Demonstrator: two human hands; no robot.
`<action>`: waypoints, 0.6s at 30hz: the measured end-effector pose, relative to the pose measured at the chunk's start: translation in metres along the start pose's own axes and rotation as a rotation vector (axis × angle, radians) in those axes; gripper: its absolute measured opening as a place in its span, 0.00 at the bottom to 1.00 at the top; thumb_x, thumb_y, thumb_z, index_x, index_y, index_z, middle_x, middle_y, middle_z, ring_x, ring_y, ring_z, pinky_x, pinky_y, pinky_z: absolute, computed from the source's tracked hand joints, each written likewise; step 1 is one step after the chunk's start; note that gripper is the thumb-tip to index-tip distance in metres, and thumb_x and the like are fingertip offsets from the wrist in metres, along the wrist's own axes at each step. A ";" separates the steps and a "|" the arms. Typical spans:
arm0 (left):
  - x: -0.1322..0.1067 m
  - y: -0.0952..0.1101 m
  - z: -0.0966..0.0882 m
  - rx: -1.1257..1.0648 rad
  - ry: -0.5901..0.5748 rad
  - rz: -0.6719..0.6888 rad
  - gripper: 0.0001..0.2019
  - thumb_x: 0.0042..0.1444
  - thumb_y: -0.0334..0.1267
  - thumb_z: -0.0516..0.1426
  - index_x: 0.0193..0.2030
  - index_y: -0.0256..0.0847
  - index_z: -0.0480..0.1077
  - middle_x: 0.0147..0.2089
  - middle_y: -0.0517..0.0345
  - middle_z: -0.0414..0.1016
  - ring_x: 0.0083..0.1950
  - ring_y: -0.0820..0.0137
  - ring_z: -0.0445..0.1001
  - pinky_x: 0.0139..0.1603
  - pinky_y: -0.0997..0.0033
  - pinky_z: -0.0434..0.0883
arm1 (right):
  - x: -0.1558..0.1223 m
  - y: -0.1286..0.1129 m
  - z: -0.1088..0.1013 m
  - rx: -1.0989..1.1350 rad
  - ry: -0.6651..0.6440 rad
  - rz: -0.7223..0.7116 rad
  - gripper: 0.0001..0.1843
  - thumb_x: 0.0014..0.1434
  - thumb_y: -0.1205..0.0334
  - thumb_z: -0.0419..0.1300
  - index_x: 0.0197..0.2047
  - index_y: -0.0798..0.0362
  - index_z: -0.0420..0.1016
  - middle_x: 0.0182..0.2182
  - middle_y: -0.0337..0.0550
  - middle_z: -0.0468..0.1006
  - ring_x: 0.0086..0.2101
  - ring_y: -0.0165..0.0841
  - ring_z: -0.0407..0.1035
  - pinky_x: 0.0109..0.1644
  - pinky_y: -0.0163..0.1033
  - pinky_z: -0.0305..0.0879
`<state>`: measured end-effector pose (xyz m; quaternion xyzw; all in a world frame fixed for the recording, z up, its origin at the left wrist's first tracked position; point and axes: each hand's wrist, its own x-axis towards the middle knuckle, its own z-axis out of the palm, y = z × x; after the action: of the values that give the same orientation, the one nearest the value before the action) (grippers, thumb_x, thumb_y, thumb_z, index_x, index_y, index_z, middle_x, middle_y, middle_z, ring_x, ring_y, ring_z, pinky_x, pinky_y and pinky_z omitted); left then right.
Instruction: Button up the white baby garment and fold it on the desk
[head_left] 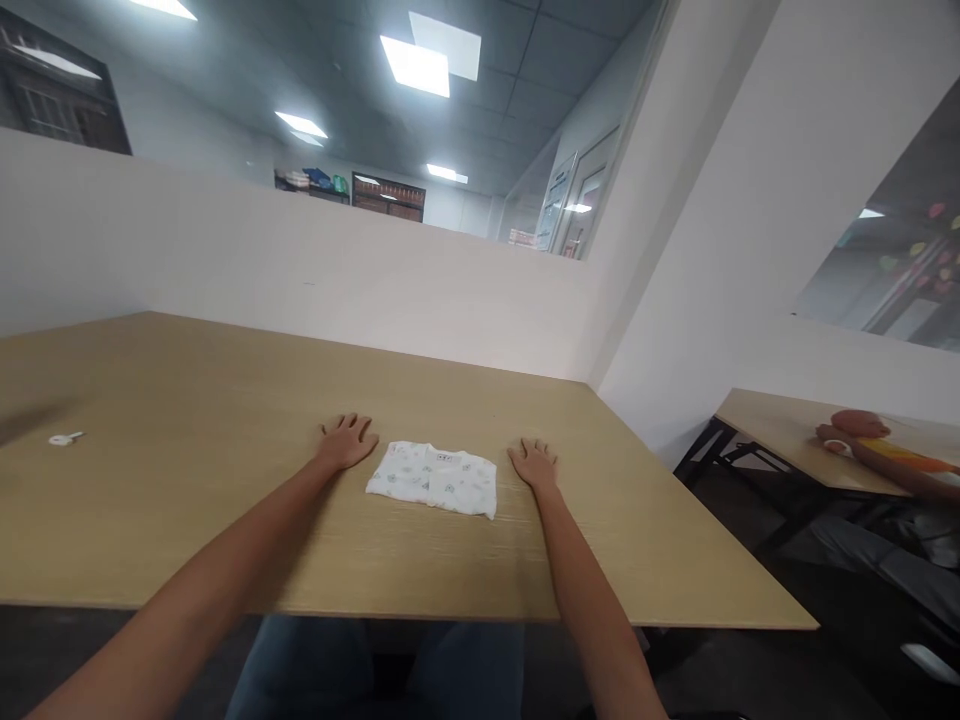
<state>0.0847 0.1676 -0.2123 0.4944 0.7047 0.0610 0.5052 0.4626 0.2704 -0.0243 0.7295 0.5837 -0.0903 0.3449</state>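
A folded white baby garment [433, 478] with small grey-green prints lies flat on the table, with a small dark-marked label at its upper edge. My left hand [347, 443] rests palm down just left of the cloth, fingers spread and apart from it. On the other side, my right hand [535, 463] also lies flat, fingers spread, a short gap from the cloth's right edge. Neither hand holds anything.
The wooden table [480, 580] ends in front of my legs and meets a white partition [360, 275] behind. Far left lies a small white object [66, 438]. To the right, a second table [787, 435] bears a doll [859, 424], with a co-worker's arm [892, 470] beside it.
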 end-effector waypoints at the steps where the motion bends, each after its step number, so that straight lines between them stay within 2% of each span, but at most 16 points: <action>1: -0.001 0.001 -0.001 0.003 0.002 -0.001 0.35 0.55 0.62 0.38 0.66 0.55 0.61 0.75 0.53 0.53 0.78 0.55 0.51 0.82 0.18 0.50 | 0.000 0.000 0.000 0.001 -0.003 0.001 0.37 0.73 0.38 0.46 0.76 0.48 0.58 0.75 0.51 0.46 0.73 0.49 0.39 0.74 0.61 0.32; 4: -0.002 0.003 -0.004 0.004 0.005 -0.009 0.34 0.56 0.61 0.39 0.65 0.53 0.62 0.74 0.51 0.54 0.77 0.55 0.52 0.82 0.19 0.52 | 0.001 -0.001 -0.001 0.001 -0.004 0.002 0.37 0.73 0.38 0.46 0.77 0.48 0.58 0.75 0.50 0.46 0.73 0.49 0.39 0.74 0.60 0.32; 10: -0.005 0.006 -0.007 0.000 0.019 -0.020 0.31 0.57 0.61 0.43 0.65 0.55 0.62 0.73 0.55 0.55 0.77 0.57 0.52 0.83 0.22 0.54 | 0.001 -0.002 -0.002 0.010 0.000 0.012 0.37 0.73 0.38 0.48 0.77 0.48 0.58 0.75 0.51 0.46 0.73 0.48 0.40 0.74 0.59 0.33; 15: -0.005 0.006 -0.009 0.014 -0.008 -0.036 0.34 0.58 0.63 0.43 0.68 0.53 0.58 0.75 0.54 0.52 0.78 0.58 0.50 0.85 0.24 0.53 | 0.001 -0.004 -0.002 0.025 -0.010 0.011 0.37 0.73 0.38 0.46 0.77 0.48 0.58 0.75 0.51 0.44 0.73 0.50 0.39 0.74 0.61 0.32; 18: -0.003 0.004 -0.009 0.020 -0.016 -0.047 0.33 0.59 0.62 0.44 0.68 0.54 0.57 0.75 0.57 0.52 0.79 0.59 0.49 0.86 0.26 0.52 | 0.003 -0.003 -0.002 0.017 -0.020 0.006 0.37 0.73 0.37 0.45 0.77 0.47 0.56 0.75 0.51 0.44 0.73 0.50 0.38 0.74 0.61 0.33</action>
<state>0.0805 0.1709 -0.2032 0.4833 0.7127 0.0381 0.5069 0.4601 0.2742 -0.0262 0.7332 0.5774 -0.1014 0.3447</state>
